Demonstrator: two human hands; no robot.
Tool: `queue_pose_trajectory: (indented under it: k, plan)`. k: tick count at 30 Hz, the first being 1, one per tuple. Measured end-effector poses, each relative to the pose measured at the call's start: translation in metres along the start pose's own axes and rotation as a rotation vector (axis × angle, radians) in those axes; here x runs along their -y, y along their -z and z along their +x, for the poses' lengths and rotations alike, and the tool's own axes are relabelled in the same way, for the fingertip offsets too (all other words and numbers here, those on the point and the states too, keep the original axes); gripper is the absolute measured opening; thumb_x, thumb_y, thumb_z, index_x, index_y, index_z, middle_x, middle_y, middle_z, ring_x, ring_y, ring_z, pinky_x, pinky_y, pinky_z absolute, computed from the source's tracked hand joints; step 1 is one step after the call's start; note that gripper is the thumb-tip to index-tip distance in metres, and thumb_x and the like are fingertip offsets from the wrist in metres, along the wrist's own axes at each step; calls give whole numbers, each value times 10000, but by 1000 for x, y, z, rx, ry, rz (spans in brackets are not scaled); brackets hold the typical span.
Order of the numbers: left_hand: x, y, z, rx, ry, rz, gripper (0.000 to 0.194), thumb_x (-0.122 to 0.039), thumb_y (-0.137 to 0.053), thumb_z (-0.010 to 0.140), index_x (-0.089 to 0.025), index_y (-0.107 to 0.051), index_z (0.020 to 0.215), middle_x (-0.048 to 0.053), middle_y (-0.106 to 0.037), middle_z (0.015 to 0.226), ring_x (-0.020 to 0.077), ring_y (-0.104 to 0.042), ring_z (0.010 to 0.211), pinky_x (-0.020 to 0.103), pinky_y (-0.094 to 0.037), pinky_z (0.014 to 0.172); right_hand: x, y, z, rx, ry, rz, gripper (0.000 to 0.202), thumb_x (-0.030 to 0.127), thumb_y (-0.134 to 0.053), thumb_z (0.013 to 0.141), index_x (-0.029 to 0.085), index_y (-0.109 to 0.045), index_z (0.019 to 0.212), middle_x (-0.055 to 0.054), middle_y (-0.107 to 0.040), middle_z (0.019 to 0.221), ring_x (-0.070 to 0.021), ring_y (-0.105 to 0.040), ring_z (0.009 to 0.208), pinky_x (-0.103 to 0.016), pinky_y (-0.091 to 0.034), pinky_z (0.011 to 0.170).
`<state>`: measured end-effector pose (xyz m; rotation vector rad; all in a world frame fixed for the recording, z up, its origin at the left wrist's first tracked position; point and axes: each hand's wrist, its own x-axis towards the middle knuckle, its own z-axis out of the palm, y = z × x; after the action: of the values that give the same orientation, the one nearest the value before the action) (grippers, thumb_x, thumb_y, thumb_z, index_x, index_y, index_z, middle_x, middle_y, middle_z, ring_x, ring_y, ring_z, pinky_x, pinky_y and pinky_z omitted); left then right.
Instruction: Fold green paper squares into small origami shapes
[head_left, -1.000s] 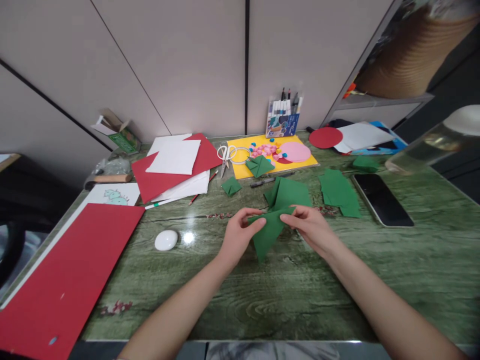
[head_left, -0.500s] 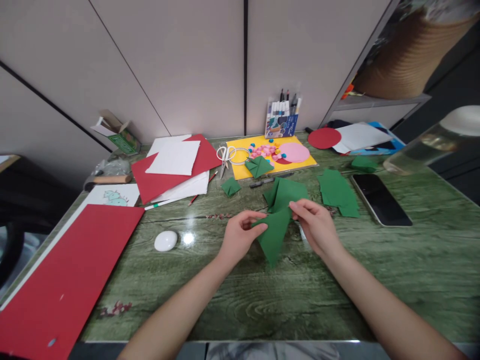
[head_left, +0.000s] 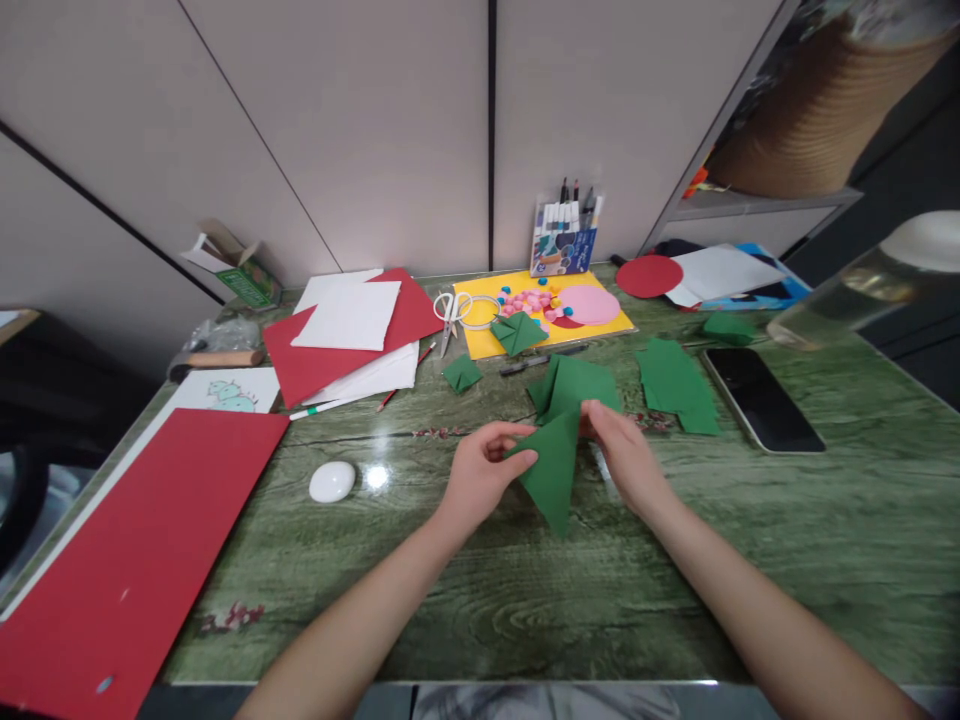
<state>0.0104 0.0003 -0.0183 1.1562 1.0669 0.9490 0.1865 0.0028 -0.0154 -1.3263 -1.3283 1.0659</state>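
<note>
Pinched between the thumb and fingers of our left hand [head_left: 476, 468] is a green paper piece [head_left: 553, 468], just below and right of the centre of the frame, its sharp tip pointing toward the bottom edge. Our right hand [head_left: 624, 458] meets the upper right edge of that piece with its fingertips drawn together; we cannot tell whether they grip the paper or only touch it.

Directly behind our hands lies a larger folded green paper [head_left: 589, 383], partly covered by the held piece. To its right, we have a green paper stack [head_left: 675, 385], and right of that, a dark-screened phone [head_left: 763, 400]. Nearer the middle of the frame sits a small green folded square [head_left: 462, 373], with a black pen [head_left: 525, 366] just right of it.

At the upper centre, a yellow sheet [head_left: 480, 345] carries pink pieces and a pink circle [head_left: 592, 304]; white-handled scissors [head_left: 445, 340] lie at its left edge. A white oval object [head_left: 332, 482] rests left of our hands, and a long red sheet [head_left: 150, 540] fills the lower left of our green table [head_left: 510, 630].
</note>
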Motion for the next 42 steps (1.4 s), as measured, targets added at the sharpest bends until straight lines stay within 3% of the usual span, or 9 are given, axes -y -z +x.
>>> queue_pose_trajectory:
  k: [4,10,17,23,29,34,42]
  plan:
    - [0,1,0,-17,2,-24,239,-197,-676,651,-176,-654,888,6,-587,710,113,-518,644,230,-412,601,2,-1,-1,46,-26,-144,371,425,-526,792,189,-422,525,47,-367,501,-114,-345,506,-246,-259,497]
    - [-2,-1,-1,-13,5,-50,239,-196,-679,647,-178,-653,884,-5,-578,674,111,-521,631,227,-418,596,-3,-5,-3,-8,20,-219,380,430,-484,812,203,-323,553,61,-274,522,-108,-288,503,-244,-224,480]
    - [-1,0,-1,-67,1,-68,261,-208,-675,652,-183,-654,910,5,-594,693,119,-536,638,232,-427,602,3,-4,-5,125,10,-197,418,449,-409,846,197,-311,527,42,-296,526,-112,-306,518,-246,-239,481]
    - [-2,-1,-2,-69,4,-94,260,-212,-681,652,-181,-651,908,-3,-582,675,110,-527,625,226,-427,604,1,-7,-6,95,5,-242,406,414,-498,802,200,-291,526,56,-263,507,-105,-283,505,-242,-218,482]
    - [-1,1,0,-112,-9,-111,259,-223,-689,646,-189,-648,899,-12,-566,673,105,-523,637,220,-424,612,2,-8,-6,166,-17,-192,417,460,-392,838,202,-331,516,43,-323,511,-119,-317,508,-247,-235,488]
    - [-2,2,1,-167,-32,-126,275,-240,-685,643,-187,-644,910,-10,-563,692,111,-519,655,222,-425,616,3,-9,-8,218,12,-333,408,421,-557,752,192,-331,501,53,-303,501,-107,-305,512,-237,-217,486]
    - [-3,2,1,-188,-58,-111,310,-200,-669,647,-195,-610,951,-35,-542,652,96,-501,618,201,-400,593,4,-9,-8,226,2,-312,403,402,-586,734,187,-355,483,55,-297,487,-99,-290,504,-233,-209,471]
